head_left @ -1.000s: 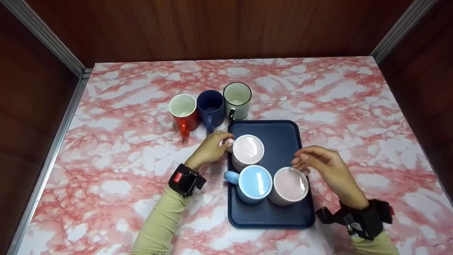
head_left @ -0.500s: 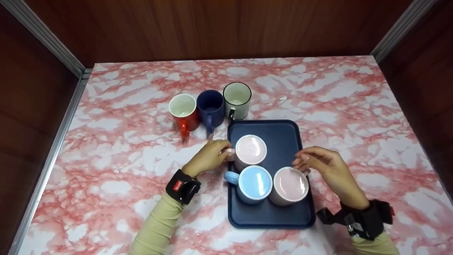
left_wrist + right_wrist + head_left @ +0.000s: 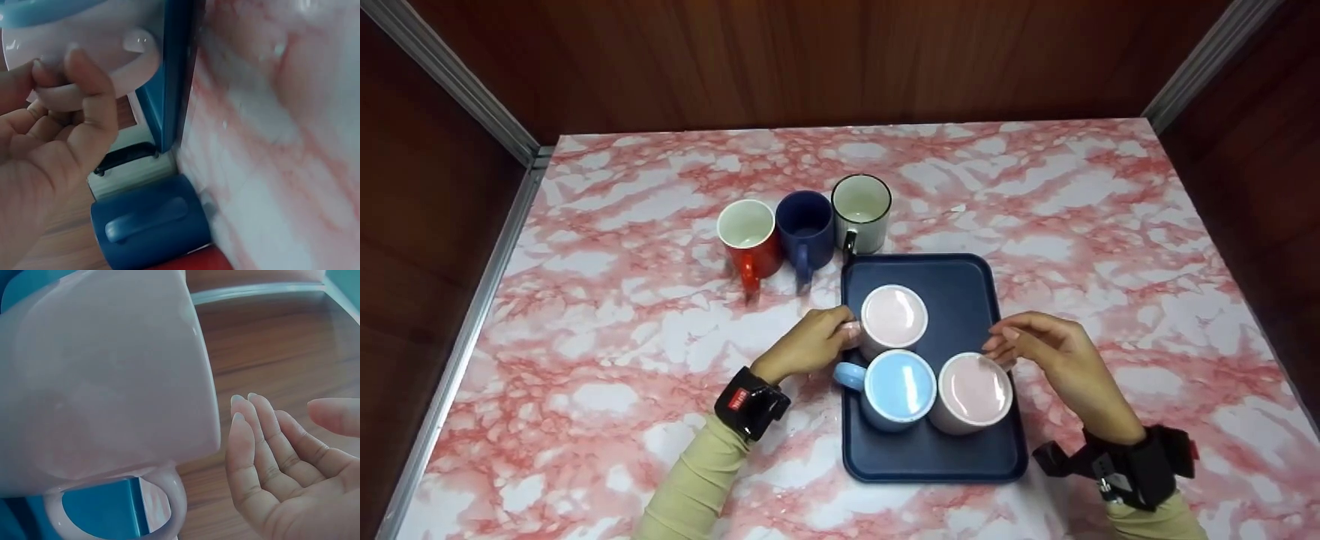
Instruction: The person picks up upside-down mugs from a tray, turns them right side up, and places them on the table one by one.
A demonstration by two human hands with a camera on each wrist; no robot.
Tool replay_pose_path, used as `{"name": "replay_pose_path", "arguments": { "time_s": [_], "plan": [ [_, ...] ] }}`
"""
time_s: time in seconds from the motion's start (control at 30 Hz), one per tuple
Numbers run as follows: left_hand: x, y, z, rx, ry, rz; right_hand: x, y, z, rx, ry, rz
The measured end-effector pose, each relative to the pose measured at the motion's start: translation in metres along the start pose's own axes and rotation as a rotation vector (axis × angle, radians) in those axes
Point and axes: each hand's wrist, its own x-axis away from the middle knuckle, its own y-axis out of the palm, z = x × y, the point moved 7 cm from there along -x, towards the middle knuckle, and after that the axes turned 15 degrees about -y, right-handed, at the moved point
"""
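Mug [image 3: 893,319] at head view's centre, left hand [image 3: 808,341] pinching its handle [image 3: 147,64]; right hand [image 3: 1054,356], fingers [image 3: 242,455] loose, near another mug [image 3: 975,394], lower right.

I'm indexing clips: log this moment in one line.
left hand: grips pink mug handle; right hand: empty, near other pink mug; light-blue mug: on tray

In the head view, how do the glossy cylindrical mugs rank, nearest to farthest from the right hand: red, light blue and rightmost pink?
1. Pink mug: on tray, right.
2. Light blue mug: on tray, left.
3. Red mug: leftmost, off the tray.
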Motion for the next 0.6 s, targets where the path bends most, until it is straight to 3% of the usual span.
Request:
{"name": "replay_pose_path", "arguments": {
  "time_s": [0.27, 0.6],
  "plan": [
    [-0.0015, 0.0017, 0.0022, 0.148, -0.053, 0.035, 0.0007, -0.0031, 0.0003, -0.005, -0.007, 0.012],
    [-0.0036, 0.0041, 0.0042, 0.246, -0.102, 0.062, 0.0018, -0.0041, 0.0003, -0.027, -0.008, 0.023]
  ]
}}
